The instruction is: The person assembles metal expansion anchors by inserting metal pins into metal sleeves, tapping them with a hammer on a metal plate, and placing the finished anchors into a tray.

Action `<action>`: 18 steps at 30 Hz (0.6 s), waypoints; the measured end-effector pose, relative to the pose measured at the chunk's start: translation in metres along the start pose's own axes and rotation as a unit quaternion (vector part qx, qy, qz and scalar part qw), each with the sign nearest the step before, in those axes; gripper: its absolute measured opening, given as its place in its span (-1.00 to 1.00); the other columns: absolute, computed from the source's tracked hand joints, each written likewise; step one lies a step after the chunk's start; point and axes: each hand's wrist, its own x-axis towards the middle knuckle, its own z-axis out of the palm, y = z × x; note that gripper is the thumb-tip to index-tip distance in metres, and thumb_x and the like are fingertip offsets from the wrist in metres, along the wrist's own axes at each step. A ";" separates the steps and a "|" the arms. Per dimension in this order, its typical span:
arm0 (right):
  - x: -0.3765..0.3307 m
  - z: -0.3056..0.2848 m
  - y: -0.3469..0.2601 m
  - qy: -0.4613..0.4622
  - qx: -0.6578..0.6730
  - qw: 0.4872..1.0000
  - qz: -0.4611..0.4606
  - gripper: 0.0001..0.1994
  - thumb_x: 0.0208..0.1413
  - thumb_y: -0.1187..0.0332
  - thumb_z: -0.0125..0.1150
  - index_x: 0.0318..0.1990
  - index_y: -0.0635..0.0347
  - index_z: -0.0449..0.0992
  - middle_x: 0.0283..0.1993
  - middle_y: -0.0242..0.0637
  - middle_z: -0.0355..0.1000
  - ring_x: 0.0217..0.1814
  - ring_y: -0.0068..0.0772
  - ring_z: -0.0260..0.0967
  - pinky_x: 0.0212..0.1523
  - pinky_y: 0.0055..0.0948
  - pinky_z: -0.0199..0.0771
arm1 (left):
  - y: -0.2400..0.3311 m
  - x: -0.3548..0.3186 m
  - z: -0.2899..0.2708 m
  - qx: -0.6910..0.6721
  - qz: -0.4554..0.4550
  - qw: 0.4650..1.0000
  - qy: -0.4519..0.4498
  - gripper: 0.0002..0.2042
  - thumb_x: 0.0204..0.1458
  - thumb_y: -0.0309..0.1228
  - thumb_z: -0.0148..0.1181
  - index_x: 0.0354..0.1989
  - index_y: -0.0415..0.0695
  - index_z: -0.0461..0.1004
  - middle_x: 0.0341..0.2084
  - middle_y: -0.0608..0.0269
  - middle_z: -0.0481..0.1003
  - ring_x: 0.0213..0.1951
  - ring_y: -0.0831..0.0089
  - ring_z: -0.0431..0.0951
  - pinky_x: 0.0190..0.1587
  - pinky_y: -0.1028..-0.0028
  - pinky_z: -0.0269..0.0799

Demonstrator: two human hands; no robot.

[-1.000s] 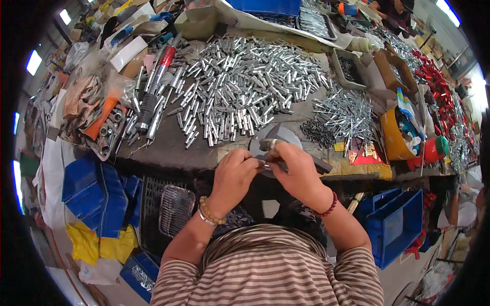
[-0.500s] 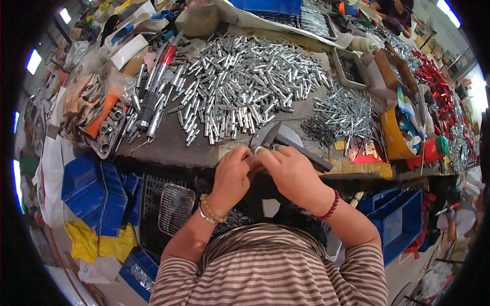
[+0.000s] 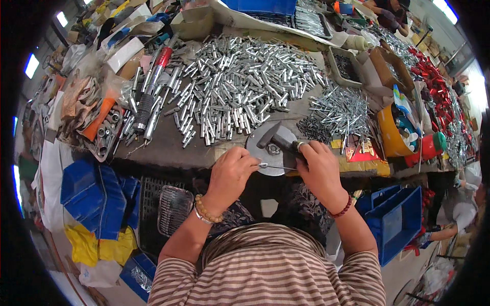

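Observation:
My left hand (image 3: 236,171) is closed in a pinch around a small silver metal piece with a thin rod (image 3: 279,167), which points right across the near side of a round metal plate (image 3: 253,147). The rod's tip reaches close to my right thumb. A hammer (image 3: 275,138) lies with its dark head over the plate. My right hand (image 3: 322,173) is closed around the hammer's handle, hiding most of it. Beyond my hands a wide heap of silver metal tubes (image 3: 245,81) covers the bench. To its right lie a pile of thin silver pins (image 3: 343,109) and small dark parts (image 3: 314,128).
At the left stand a red-and-black power screwdriver (image 3: 151,92) and a tray of sockets (image 3: 103,148). Further right are a yellow container (image 3: 393,133) and a red packet (image 3: 363,153). Blue bins (image 3: 395,224) sit below the bench edge. A co-worker (image 3: 390,13) is at the far right.
My hands have moved apart. The left now shows the silver piece with its rod, and the right has gone right, onto the hammer's handle.

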 end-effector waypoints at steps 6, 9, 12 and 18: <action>-0.025 -0.021 -0.020 -0.018 0.146 0.985 0.089 -0.68 0.07 0.57 0.33 0.01 0.21 0.54 -0.16 -0.08 0.45 -0.19 0.14 0.48 -0.22 -0.12 0.50 | 0.000 0.001 0.001 -0.016 -0.014 1.000 -0.002 -0.89 0.06 -0.48 0.40 -0.24 -0.12 0.64 -0.32 0.17 0.47 -0.21 0.10 0.55 -0.15 0.16 0.47; -0.033 -0.029 -0.031 0.022 0.144 0.988 0.049 -0.75 0.06 0.58 0.33 -0.08 0.23 0.58 -0.14 -0.10 0.49 -0.28 0.09 0.53 -0.31 -0.22 0.53 | -0.001 0.001 0.003 -0.006 -0.005 1.000 0.005 -0.90 0.05 -0.51 0.40 -0.26 -0.14 0.63 -0.32 0.17 0.47 -0.22 0.10 0.55 -0.16 0.17 0.47; -0.038 -0.028 -0.035 0.083 0.095 0.991 -0.032 -0.73 0.04 0.56 0.30 -0.08 0.11 0.66 -0.09 -0.25 0.53 -0.33 -0.15 0.56 -0.38 -0.25 0.56 | -0.001 0.001 0.002 -0.005 -0.008 1.000 -0.001 -0.89 0.03 -0.53 0.40 -0.27 -0.15 0.62 -0.32 0.17 0.48 -0.23 0.11 0.55 -0.18 0.17 0.47; -0.042 -0.022 -0.035 0.056 0.106 0.993 -0.017 -0.75 0.05 0.57 0.31 -0.10 0.11 0.68 -0.13 -0.26 0.54 -0.34 -0.20 0.57 -0.36 -0.26 0.58 | -0.001 0.001 0.002 -0.013 -0.017 1.000 0.001 -0.87 0.01 -0.53 0.42 -0.26 -0.15 0.62 -0.33 0.17 0.48 -0.25 0.12 0.55 -0.21 0.18 0.46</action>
